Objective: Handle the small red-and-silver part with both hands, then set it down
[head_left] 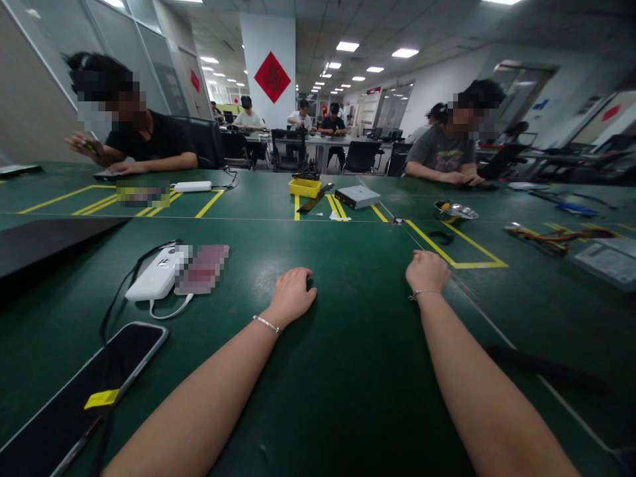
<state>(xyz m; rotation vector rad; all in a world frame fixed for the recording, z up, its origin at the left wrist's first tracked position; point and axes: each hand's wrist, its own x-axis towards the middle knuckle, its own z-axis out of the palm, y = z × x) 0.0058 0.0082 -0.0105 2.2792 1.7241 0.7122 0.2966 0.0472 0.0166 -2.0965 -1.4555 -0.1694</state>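
Observation:
My left hand [293, 296] rests on the green table [342, 318], palm down, with its thumb apart from the curved fingers and nothing visible in it. A thin silver bracelet [267, 324] circles that wrist. To the right, my right hand [428, 271] is closed in a loose fist on the table, beside a yellow-taped rectangle [481, 265]; no object shows in it. Left of my left hand lie a white power bank [158, 275] with a short cable and a blurred pinkish card [201, 270]. Nearer me is a dark-screened phone [74, 397].
Farther back stand a yellow bin [305, 188] with black cables, a grey metal box [356, 197] and a metal bowl [456, 211]. A power supply [609, 262] with coloured wires lies at right. A black panel [50, 245] is at left. People sit across the table.

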